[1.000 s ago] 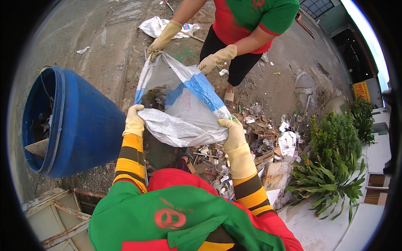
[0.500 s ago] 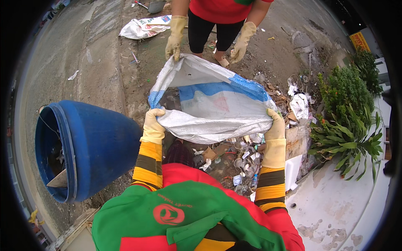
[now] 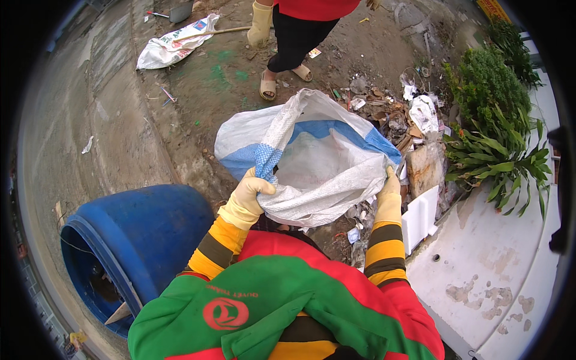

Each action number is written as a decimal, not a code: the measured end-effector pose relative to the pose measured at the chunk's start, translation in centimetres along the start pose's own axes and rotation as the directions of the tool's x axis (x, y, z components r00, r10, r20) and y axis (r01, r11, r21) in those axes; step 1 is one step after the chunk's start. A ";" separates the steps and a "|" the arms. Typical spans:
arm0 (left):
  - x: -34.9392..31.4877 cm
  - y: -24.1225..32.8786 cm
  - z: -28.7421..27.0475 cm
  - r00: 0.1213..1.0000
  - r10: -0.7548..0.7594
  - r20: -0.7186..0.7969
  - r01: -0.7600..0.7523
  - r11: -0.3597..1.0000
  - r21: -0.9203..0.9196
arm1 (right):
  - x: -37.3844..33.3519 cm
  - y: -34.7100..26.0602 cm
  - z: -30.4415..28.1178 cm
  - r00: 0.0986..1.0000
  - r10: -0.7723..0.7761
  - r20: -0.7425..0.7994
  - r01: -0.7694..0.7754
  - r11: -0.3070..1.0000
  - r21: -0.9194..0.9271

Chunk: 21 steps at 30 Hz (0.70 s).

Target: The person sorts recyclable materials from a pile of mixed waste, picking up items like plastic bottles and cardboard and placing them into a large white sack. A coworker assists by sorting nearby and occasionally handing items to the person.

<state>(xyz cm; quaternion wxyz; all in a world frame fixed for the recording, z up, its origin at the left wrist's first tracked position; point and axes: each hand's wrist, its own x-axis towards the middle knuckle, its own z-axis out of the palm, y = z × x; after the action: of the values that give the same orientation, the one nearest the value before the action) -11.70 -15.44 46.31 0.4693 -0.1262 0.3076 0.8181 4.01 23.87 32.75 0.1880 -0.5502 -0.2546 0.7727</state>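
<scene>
— The woven sack [image 3: 312,162] is clamped at its near rim: left hand [image 3: 247,198] bunched on one corner, right hand [image 3: 390,195] on the other.
— Mouth held wide crosswise, above the rubbish pile [image 3: 390,120]; blue barrel [image 3: 138,240] left

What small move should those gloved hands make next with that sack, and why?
Probably spread the sack mouth wider. The left hand and right hand each grip its near edge, but the far rim sags unheld and the other person stands apart from it, with the litter pile lying just beyond.
</scene>
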 end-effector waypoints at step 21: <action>7.7 -10.6 14.6 0.934 0.024 0.356 -0.035 0.999 0.026 | -8.3 -16.1 -13.5 0.962 -0.267 -0.051 0.271 0.935 0.227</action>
<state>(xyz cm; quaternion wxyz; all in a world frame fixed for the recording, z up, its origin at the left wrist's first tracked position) -5.60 2.92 49.78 0.5069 0.0362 0.2325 0.8293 19.66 34.58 45.09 0.3572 -0.4921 -0.2338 0.7586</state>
